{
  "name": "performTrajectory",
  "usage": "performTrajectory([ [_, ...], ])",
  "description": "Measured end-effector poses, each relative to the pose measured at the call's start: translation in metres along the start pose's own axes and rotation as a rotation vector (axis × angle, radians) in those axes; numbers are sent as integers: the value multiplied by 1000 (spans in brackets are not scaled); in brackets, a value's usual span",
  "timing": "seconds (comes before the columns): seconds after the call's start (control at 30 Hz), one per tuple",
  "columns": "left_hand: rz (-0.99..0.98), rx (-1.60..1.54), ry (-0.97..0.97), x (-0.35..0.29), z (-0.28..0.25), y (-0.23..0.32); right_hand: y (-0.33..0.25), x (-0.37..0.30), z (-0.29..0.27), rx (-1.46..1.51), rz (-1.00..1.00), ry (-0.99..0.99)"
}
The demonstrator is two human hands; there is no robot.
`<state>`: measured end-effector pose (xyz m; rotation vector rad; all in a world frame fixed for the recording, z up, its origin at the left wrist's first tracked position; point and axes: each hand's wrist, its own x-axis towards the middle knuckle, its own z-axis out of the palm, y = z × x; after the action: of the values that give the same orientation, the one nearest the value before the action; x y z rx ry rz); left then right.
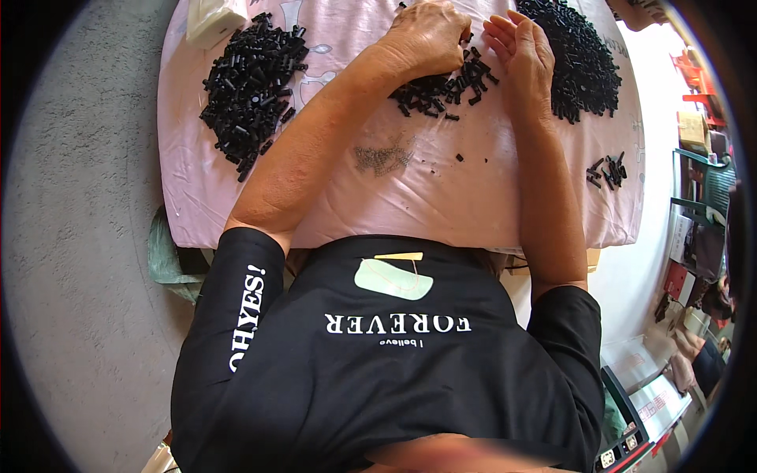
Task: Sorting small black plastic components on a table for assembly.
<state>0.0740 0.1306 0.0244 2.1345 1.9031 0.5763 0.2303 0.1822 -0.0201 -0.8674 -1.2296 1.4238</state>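
My left hand (432,38) reaches across to the far middle of the table, with its fingers curled closed. Dark bits show at the edge of its fingers, but what it grips is hidden. Under and beside it lies a small heap of short black cylindrical parts (430,96). To the right of that heap my right hand (527,69) is held open, fingers stretched and slightly cupped, with nothing visible in it. Nearer to me is a small scatter of fine metal pieces (382,158), too tiny to make out singly.
A pink cloth (457,205) covers the table. Large piles of black parts lie at left (251,87) and far right (579,67), with a few black pieces (607,170) at the right edge. A white packet (214,22) sits far left. Shelved goods stand beyond the table's right side.
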Motion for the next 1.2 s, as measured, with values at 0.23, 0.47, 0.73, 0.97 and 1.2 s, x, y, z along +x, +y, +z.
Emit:
performTrajectory([
  [0.23,137,-117,156,-11,-2,-7,5,-6,8,4,10,-41],
  [0.47,-7,-332,316,-29,-14,-19,9,-7,7,14,-1,-60],
  [0.73,-216,-224,394,-100,-51,-60,1,-1,-5,-152,73,-96],
  [0.97,-368,-57,529,-153,-76,-98,1,-2,-13,-623,-120,-148],
  [1.2,-365,123,624,-166,-78,-109,-12,-20,8,-1229,-300,-200],
])
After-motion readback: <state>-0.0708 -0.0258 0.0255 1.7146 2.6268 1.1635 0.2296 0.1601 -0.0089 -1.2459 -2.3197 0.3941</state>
